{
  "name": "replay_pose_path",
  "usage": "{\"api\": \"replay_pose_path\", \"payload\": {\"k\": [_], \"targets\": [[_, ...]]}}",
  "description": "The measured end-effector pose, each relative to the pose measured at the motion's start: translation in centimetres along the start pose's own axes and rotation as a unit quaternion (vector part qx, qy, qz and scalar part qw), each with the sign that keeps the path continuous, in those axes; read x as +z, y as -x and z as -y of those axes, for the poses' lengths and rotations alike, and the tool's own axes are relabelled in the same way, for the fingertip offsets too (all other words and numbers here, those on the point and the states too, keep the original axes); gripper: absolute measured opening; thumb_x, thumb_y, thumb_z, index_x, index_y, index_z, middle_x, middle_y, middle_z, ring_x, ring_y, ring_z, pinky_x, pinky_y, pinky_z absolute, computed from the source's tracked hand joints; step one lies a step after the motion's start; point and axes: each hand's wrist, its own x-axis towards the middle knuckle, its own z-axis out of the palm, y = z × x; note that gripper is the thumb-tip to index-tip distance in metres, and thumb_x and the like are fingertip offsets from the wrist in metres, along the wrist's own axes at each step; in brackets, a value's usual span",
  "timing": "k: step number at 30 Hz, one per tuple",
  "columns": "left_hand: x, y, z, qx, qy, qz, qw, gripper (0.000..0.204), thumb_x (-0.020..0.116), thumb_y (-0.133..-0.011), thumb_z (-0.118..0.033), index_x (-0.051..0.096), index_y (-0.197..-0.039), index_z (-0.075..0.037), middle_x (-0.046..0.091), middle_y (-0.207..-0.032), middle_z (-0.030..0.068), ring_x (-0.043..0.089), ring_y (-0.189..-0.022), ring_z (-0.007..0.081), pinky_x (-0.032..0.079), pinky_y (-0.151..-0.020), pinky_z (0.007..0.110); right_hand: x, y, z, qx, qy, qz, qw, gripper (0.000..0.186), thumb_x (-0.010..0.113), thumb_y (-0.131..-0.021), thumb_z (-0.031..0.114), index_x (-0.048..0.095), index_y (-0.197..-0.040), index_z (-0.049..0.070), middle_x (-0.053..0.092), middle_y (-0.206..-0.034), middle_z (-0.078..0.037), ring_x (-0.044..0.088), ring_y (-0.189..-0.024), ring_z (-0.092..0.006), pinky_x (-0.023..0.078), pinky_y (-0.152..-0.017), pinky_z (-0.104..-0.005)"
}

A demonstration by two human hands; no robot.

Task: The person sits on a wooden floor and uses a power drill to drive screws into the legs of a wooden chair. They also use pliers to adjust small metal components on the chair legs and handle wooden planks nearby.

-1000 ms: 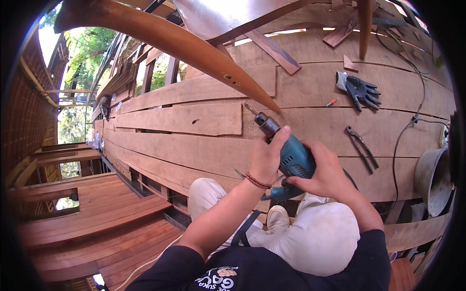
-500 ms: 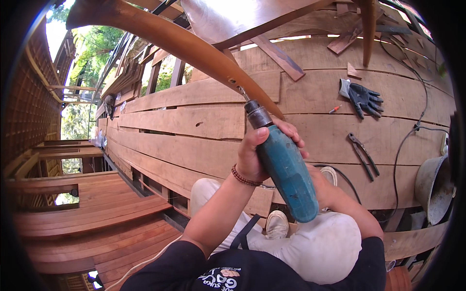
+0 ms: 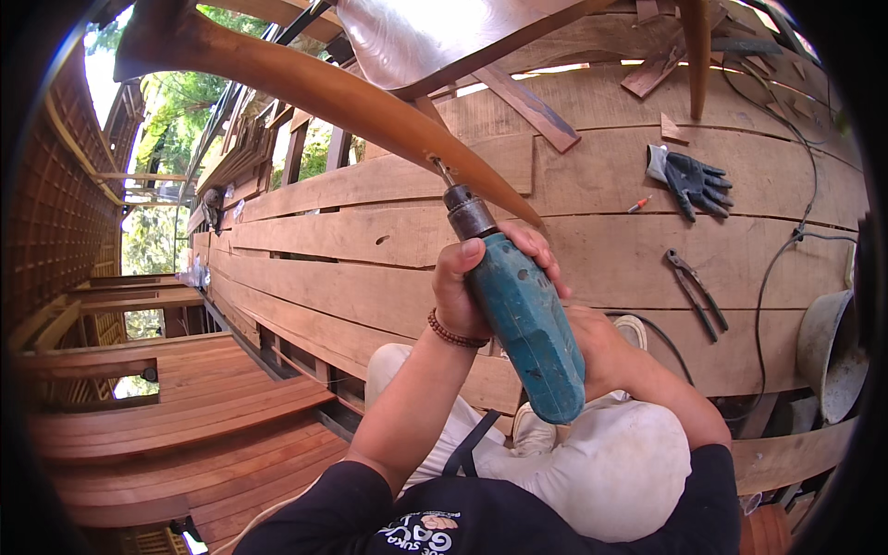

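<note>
A teal power drill (image 3: 529,314) with a dark chuck lies in both my hands, pointing up and left. Around the front of its body, just behind the chuck, my left hand (image 3: 470,289) is closed, thumb on top. My right hand (image 3: 597,344) is closed on the drill's underside farther back; its fingers are mostly hidden behind the body. The drill bit's tip meets the orange-brown wooden leg (image 3: 342,104) of a piece of furniture, at a hole or right beside it. Pale wood bits show around that spot.
Right of the drill, on the plank floor (image 3: 370,236), lie a grey-black work glove (image 3: 696,182), an orange-tipped marker (image 3: 639,204) and pincers (image 3: 696,294). A black cable (image 3: 760,338) runs past a metal bucket (image 3: 826,356). Wood offcuts (image 3: 529,109) lie farther off.
The drill and both hands have shifted left and slightly up. The bit now meets the leg at a spot farther left along it. The grip stays the same.
</note>
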Motion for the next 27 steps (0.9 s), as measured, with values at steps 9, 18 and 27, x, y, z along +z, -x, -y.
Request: {"api": "replay_pose_path", "payload": {"k": [9, 18, 27], "targets": [[-0.09, 0.08, -0.14, -0.006, 0.004, -0.002, 1.000, 0.052, 0.057, -0.086, -0.050, 0.059, -0.102, -0.001, 0.055, -0.098, 0.0159, 0.062, -0.099, 0.0334, 0.054, -0.086, 0.061, -0.04, -0.24, 0.24, -0.008, 0.000, 0.002, 1.000, 0.050, 0.083, -0.054, 0.028, 0.061, -0.093, 0.004, 0.059, -0.080, -0.012, 0.060, -0.075, -0.0335, 0.046, -0.071, -0.0423], [0.10, 0.15, -0.29, -0.008, 0.016, -0.018, 1.000, 0.052, 0.058, -0.084, -0.049, 0.059, -0.101, 0.000, 0.056, -0.097, 0.0164, 0.062, -0.097, 0.0337, 0.056, -0.083, 0.059, 0.20, -0.20, 0.23, -0.001, -0.001, 0.000, 1.000, 0.051, 0.084, -0.054, 0.028, 0.061, -0.092, 0.004, 0.060, -0.079, -0.012, 0.060, -0.074, -0.0341, 0.047, -0.070, -0.0431], [0.28, 0.27, -0.14, -0.002, 0.029, -0.021, 0.999, 0.051, 0.060, -0.083, -0.046, 0.060, -0.100, 0.002, 0.058, -0.098, 0.0184, 0.062, -0.095, 0.0342, 0.056, -0.082, 0.056, 0.26, -0.36, 0.14, -0.013, 0.004, 0.004, 1.000, 0.051, 0.085, -0.052, 0.030, 0.061, -0.090, 0.004, 0.060, -0.079, -0.011, 0.060, -0.073, -0.0338, 0.045, -0.067, -0.0426]]}}
